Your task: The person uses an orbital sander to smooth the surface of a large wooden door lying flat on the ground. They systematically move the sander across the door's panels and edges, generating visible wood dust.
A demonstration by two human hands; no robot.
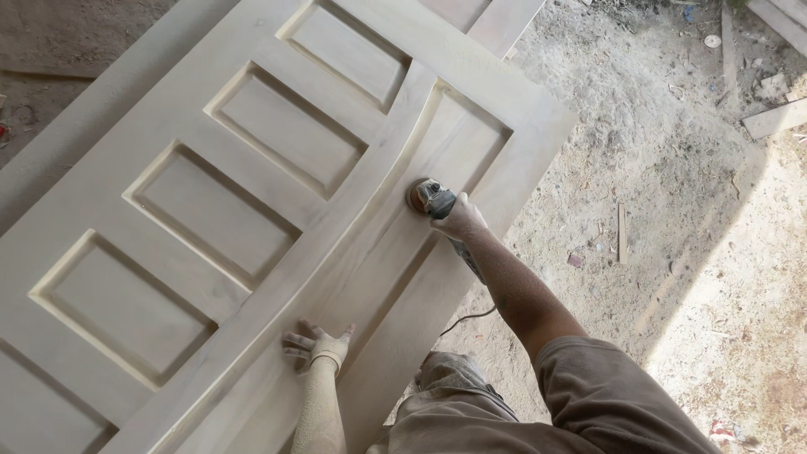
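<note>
Sander [430, 198] pressed on the pale panelled door [252, 202], gripped by the right hand [458, 220].

Its disc is mostly hidden under hand and housing; the cord [466, 319] vanishes behind the door's right edge. Left hand [319, 345] lies flat, fingers spread, on the near rail. Door runs out of view near-left; dusty floor [689, 219] lies open to the right.

dusty dirt floor [672, 168] | wood offcut [775, 118] top right | thin stick [622, 233] nearby

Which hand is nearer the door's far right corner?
Right. The right hand grips the sander just below that corner of the door; the left hand lies flat much lower down.
</note>
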